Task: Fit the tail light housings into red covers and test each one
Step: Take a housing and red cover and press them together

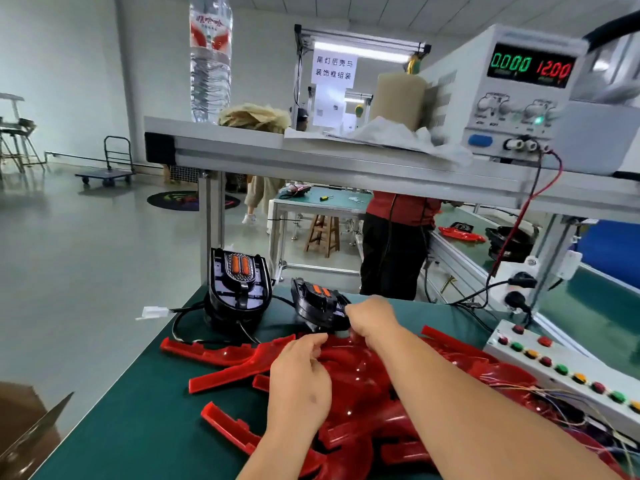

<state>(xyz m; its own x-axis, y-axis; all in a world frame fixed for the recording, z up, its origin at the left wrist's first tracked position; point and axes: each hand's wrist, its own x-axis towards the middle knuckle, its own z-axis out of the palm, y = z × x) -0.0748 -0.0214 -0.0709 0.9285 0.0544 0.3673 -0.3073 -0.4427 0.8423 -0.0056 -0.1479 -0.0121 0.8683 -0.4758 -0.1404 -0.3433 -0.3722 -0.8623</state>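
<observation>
A pile of glossy red covers (pixel 360 386) lies on the green bench mat. My left hand (pixel 299 379) rests on the top cover, its fingertips pinching the cover's upper edge. My right hand (pixel 370 318) has curled fingers and grips the near end of a black tail light housing (pixel 317 301) with orange lenses, held tilted at the top of that cover. A second black housing (pixel 239 289) stands upright to the left, its cable ending in a white connector (pixel 154 311).
A white button box (pixel 561 367) with coloured buttons and loose wires sits at the right. A power supply (pixel 512 88) reading 12.00 stands on the overhead shelf, leads hanging down. A cardboard box (pixel 24 431) is at the lower left. A person stands behind the bench.
</observation>
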